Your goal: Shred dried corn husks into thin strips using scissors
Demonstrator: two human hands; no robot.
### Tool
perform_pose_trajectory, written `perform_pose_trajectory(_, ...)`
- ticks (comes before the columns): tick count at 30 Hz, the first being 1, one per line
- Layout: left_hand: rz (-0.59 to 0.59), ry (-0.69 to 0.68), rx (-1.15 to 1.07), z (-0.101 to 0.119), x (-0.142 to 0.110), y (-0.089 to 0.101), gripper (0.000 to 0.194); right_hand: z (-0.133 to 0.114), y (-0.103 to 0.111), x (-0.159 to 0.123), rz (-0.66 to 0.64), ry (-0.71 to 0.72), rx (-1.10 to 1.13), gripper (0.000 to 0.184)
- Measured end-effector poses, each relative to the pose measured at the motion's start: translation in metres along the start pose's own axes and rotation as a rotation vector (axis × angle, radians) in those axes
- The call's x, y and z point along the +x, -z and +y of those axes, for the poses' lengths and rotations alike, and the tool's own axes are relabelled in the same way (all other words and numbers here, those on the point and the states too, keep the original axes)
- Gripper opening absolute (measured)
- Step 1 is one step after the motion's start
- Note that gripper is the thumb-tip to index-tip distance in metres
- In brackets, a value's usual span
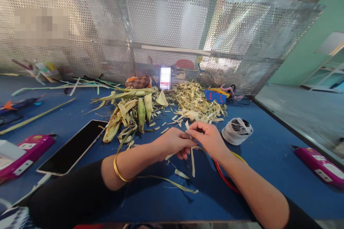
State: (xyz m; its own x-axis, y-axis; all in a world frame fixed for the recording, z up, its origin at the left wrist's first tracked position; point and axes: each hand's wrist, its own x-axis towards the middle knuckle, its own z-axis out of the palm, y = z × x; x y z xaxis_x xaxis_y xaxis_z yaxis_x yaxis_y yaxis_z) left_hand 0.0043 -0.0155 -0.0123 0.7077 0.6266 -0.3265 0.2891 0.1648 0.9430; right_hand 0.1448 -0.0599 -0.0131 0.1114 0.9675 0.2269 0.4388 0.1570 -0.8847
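My left hand (174,144) pinches a pale strip of corn husk (192,162), which dangles below my fingers. Against it, my right hand (208,137) has thumb and forefinger closed on the strip's upper end, which pokes up between the hands. The exact grip points are partly hidden by the fingers. Under my wrists lie a small husk scrap (182,174) and a long thin strand (172,183) on the blue table (150,204). Just beyond my hands spreads a heap of shredded husk (193,102), with whole green-and-tan husks (141,112) to its left.
A spool of white string (236,131) stands right of my right hand. Left lie a dark-screened tablet (73,146) and a magenta power strip (32,154); another power strip (319,164) is far right. Perforated metal panels (172,25) border the back. A red-yellow ring (224,175) sits beneath my right forearm.
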Motion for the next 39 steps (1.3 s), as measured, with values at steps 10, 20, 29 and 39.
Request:
perform_pose_trajectory(10,-0.066,0.042,-0.001,0.007,-0.005,0.001,0.01,0.007,-0.001,0.001,0.144,0.044,-0.012,0.018)
perform_pose_trajectory(20,0.115,-0.028,-0.131,0.016,-0.002,0.016,0.034,-0.008,0.022,0.004,-0.223,0.009,-0.15,0.026)
perform_pose_trajectory(29,0.076,-0.021,-0.128,0.014,-0.001,0.017,0.034,0.003,0.021,0.004,-0.084,0.07,-0.344,0.025)
perform_pose_trajectory(39,0.172,-0.028,-0.502,0.012,0.003,0.02,0.014,-0.006,0.01,-0.008,0.022,0.965,-1.03,0.027)
